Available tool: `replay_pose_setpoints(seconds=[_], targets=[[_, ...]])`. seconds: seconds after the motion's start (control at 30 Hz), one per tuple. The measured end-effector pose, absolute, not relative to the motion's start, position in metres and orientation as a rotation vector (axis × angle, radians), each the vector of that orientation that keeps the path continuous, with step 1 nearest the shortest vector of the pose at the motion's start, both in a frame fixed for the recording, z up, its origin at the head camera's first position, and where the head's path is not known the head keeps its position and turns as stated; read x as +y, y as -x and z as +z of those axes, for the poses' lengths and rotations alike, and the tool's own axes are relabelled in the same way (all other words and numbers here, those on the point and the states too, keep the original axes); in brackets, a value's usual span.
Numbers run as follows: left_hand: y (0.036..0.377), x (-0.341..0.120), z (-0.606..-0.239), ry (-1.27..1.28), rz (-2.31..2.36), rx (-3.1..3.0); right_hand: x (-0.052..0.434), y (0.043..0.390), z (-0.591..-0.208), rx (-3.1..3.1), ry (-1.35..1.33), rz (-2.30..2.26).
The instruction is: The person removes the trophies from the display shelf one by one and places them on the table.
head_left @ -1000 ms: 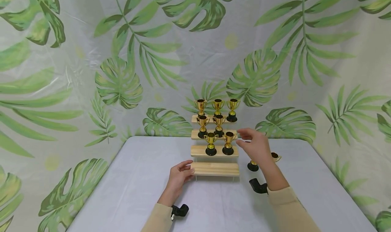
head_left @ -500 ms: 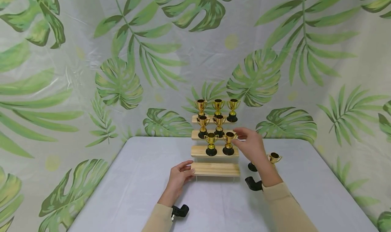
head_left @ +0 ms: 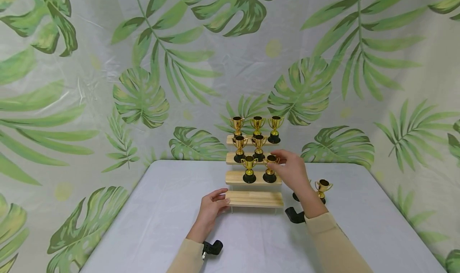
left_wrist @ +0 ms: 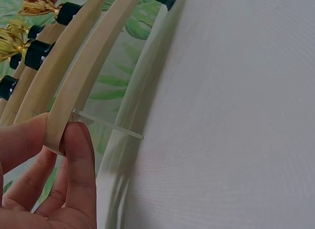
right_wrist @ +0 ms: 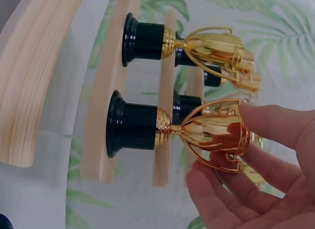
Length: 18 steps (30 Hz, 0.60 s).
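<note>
A wooden tiered display stand (head_left: 254,201) holds small gold trophy cups on black bases. My left hand (head_left: 213,209) pinches the left end of its lowest step (left_wrist: 74,86) between thumb and fingers. At the right of the second step from the bottom stands a trophy (right_wrist: 197,130); my right hand (head_left: 292,170) has thumb and fingers around its cup, near the rim and a handle. Its base sits against the step. Another trophy (head_left: 249,170) stands to its left. Two trophies (head_left: 258,147) show on the step above, and three, including one trophy (head_left: 275,129), on the top.
Two more trophies stand on the white tabletop (head_left: 172,197) right of the stand: one trophy (head_left: 323,189) shows well, the other is mostly behind my right forearm. A leaf-patterned curtain (head_left: 194,85) hangs behind the table. Thin clear legs (left_wrist: 108,124) support the lowest step.
My right hand has moved left from beside the stand to the right-hand trophy and taken hold of its cup. The left hand has stayed on the lowest step.
</note>
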<state>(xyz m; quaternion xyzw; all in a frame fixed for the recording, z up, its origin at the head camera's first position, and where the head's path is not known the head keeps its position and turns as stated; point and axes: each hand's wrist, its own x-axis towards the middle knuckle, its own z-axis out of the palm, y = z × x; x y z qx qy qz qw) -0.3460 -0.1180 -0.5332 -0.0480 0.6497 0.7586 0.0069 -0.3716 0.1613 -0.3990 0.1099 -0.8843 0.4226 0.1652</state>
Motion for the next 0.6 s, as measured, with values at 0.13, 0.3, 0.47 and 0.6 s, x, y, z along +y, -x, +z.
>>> replay_pose_setpoints(seconds=[0.13, 0.3, 0.47, 0.6], targets=[[0.347, -0.119, -0.534, 0.150, 2.364, 2.035, 0.159, 0.373, -0.399, -2.517, -0.300, 1.195], [0.345, -0.119, -0.530, 0.141, 2.352, 2.031, 0.157, 0.374, -0.400, -2.513, -0.293, 1.171], [0.333, -0.117, -0.511, 0.121, 2.354, 2.033, 0.156, 0.373, -0.399, -2.518, -0.287, 1.159], [0.331, -0.117, -0.509, 0.121, 2.355, 2.034, 0.156, 0.373, -0.399, -2.521, -0.284, 1.174]])
